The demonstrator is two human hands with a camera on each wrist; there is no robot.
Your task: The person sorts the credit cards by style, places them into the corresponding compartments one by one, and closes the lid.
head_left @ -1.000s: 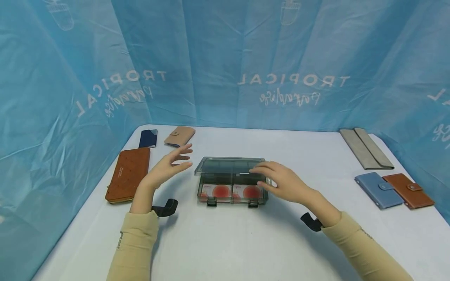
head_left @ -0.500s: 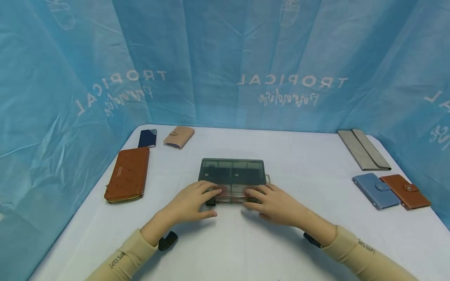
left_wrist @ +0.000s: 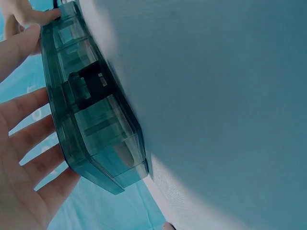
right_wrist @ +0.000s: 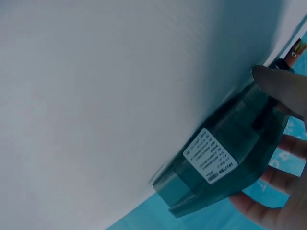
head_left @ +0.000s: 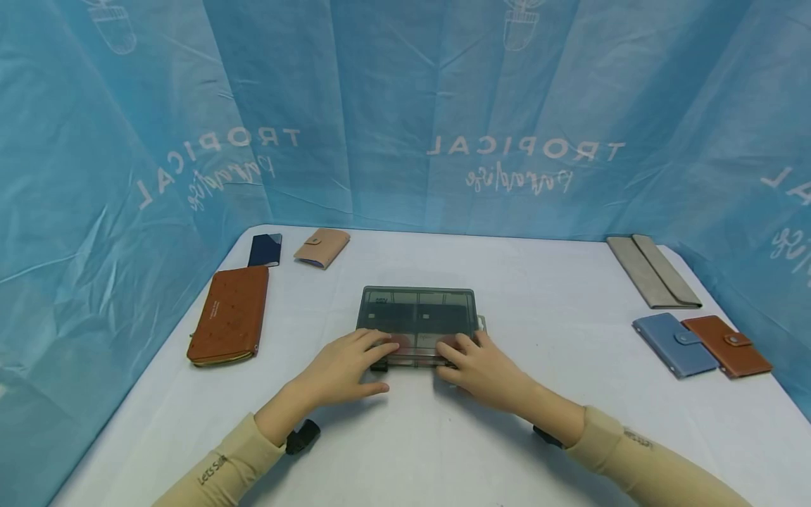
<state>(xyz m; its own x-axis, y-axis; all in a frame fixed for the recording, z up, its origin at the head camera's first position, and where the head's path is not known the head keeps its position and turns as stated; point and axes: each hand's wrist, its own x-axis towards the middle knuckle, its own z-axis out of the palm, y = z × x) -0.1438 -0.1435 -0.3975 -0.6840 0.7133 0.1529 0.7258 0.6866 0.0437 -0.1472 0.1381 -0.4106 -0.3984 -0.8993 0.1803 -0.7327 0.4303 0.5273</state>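
A dark translucent plastic storage box (head_left: 418, 306) lies on the table with its hinged lid down and reddish printed cards showing faintly through the front. My left hand (head_left: 345, 366) rests its straight fingertips on the lid's front left, the thumb held off the box. In the left wrist view, a black latch (left_wrist: 93, 84) sits on the box's front wall. My right hand (head_left: 481, 373) bends over the front right edge, with its thumb at the front by the other latch and its fingers on the lid. A white printed label (right_wrist: 210, 155) marks the box's side.
At left lie a brown zip wallet (head_left: 229, 315), a navy card holder (head_left: 265, 250) and a tan snap wallet (head_left: 322, 248). A grey envelope pouch (head_left: 654, 271), a blue card wallet (head_left: 674, 343) and a brown card wallet (head_left: 727, 345) lie at right. A blue curtain (head_left: 393, 105) surrounds the table.
The raised lid has come down onto the box. Both hands have moved to its front edge, and the right fingers have since bent closer over the right latch.
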